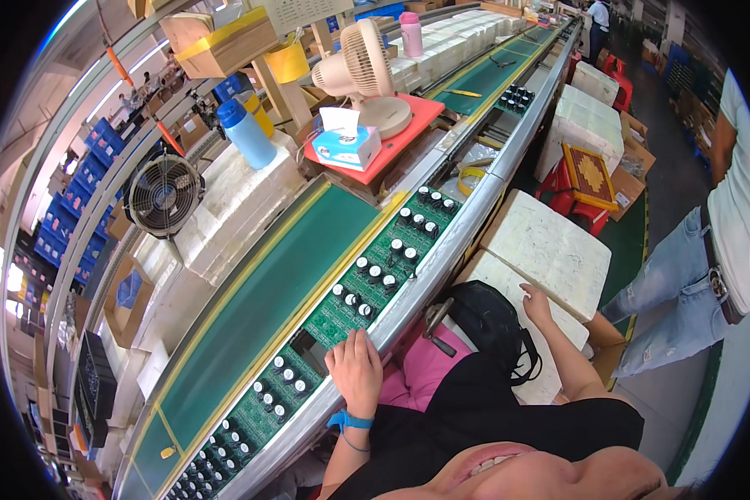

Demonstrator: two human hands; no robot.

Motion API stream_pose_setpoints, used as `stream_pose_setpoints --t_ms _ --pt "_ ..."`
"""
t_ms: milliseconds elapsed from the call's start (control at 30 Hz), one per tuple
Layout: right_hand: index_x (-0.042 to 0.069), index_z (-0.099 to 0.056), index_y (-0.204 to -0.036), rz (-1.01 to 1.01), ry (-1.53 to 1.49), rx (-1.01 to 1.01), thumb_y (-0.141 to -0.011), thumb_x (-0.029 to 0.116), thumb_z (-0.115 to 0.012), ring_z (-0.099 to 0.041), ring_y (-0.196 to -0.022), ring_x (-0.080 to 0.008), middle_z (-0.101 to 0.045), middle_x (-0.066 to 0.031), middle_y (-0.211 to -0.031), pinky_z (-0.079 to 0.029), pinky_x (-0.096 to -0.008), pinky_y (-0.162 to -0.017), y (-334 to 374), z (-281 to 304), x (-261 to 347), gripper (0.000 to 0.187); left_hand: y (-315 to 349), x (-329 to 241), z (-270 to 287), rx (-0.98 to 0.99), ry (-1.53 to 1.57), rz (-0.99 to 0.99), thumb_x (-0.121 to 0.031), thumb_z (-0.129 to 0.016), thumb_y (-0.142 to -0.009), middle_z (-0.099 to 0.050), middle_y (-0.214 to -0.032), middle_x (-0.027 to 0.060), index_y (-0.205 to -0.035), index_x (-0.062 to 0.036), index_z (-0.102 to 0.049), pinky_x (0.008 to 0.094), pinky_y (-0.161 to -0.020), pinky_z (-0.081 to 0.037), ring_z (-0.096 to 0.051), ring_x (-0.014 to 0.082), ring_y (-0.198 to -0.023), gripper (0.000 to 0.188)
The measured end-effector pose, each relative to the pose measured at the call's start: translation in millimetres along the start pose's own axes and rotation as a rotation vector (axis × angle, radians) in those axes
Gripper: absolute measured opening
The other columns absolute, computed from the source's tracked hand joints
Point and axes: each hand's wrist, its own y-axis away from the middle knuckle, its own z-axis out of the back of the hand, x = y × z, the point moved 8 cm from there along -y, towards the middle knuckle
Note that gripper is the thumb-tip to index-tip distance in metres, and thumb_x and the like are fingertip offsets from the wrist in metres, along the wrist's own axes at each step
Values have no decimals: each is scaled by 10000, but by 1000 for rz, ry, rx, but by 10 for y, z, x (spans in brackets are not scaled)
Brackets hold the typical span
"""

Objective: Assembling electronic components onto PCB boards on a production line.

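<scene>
My left hand (356, 372), with a blue band at its wrist, lies over the metal rail. Its fingertips touch the near edge of a green circuit board (332, 321); nothing shows gripped, and the fingers look loosely stretched. That board carries white-topped round black components (352, 299) with dark leads. Just below it, a dark gap (307, 352) separates it from another board (250, 410) bearing the same parts. At my right side, my right hand (539, 307) hangs over white foam boxes (508, 293), its fingers apart and holding nothing.
A green conveyor belt (258, 283) with yellow edges runs beyond the boards. Past it stand a beige fan (362, 71), a tissue box (347, 148) and a blue bottle (246, 137). A black bag (483, 321) sits by my lap. A person in jeans (662, 292) stands at right.
</scene>
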Motion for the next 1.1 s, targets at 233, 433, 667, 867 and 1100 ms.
stream_pose_setpoints --t_ms 233,433,667,867,1100 --pt "30 -619 -1101 -55 -37 -1 -769 -5 -513 -559 -1067 -334 -612 -187 -1113 -436 -386 -933 191 53 -108 351 34 -11 9 11 6 16 -120 -571 -837 -644 -1028 115 -1044 -24 -608 398 -826 -395 -568 257 -881 232" --pt "53 -615 -1117 -21 -11 -48 -777 7 -526 -556 -1057 -332 -618 -176 -1093 -430 -383 -933 280 229 -32 355 46 -4 7 17 -11 19 -125 -569 -839 -644 -1034 112 -1043 -22 -609 403 -841 -394 -568 253 -892 232" --pt "57 -619 -1112 18 -63 -65 -781 17 -537 -553 -1058 -327 -616 -175 -1094 -426 -381 -939 322 232 73 343 50 -15 4 -13 -24 -6 -115 -575 -831 -646 -1014 92 -1032 -41 -600 394 -841 -385 -566 243 -871 216" --pt "44 -619 -1104 28 -48 -39 -786 40 -545 -554 -1060 -338 -616 -184 -1093 -431 -388 -938 429 122 120 326 51 -7 20 0 8 17 -118 -570 -838 -641 -1029 104 -1035 -40 -606 392 -857 -383 -569 249 -904 215" --pt "46 -607 -1113 -125 -37 36 -848 177 -562 -569 -1061 -352 -612 -195 -1109 -447 -378 -926 544 -25 -305 299 -619 -60 1294 -413 630 133 -154 -488 -909 -584 -1173 187 -1140 46 -572 393 -971 -391 -519 298 -1139 317"
